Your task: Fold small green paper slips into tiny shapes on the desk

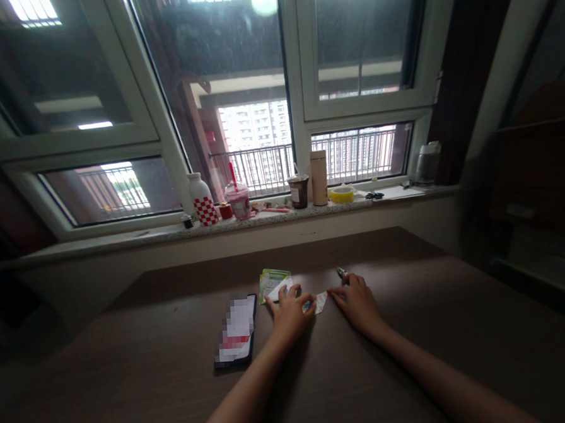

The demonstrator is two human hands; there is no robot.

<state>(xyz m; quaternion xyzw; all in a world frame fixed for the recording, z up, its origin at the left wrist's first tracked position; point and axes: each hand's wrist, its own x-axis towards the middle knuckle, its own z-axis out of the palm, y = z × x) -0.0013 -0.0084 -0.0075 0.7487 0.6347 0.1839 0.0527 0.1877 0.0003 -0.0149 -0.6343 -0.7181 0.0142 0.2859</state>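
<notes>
The small white piece of paper (pixel 321 303) was just above the brown table (pixel 179 406) or on it, we could not tell which, between our two hands. Our left hand (pixel 291 311) was grasping its left side with the thumb and a neighbouring finger, and something small with blue colour showed by these fingertips. The other left fingers were bent and spread apart, reaching to the green cards (pixel 269 281). Our right hand (pixel 357 301) had its fingertips drawn together at the upper right corner of the paper; we could not tell whether they were pinching it or only touching it.

Just beyond the right fingers we saw a small green object (pixel 341 272), too small for us to name. A white sheet (pixel 280 290) lay over part of the green cards. To the left of our left hand lay a phone (pixel 236 331), with its screen blurred.

Behind the table, on the windowsill (pixel 264 222), we had a checkered bottle (pixel 202 200), a cup with pink drink (pixel 238 201), a cup with dark drink (pixel 299 191), a beige flask (pixel 318 178), a yellow tape roll (pixel 341 196) and, farther right, a grey bottle (pixel 428 163). Through the window (pixel 293 53) we saw railings and tall buildings.
</notes>
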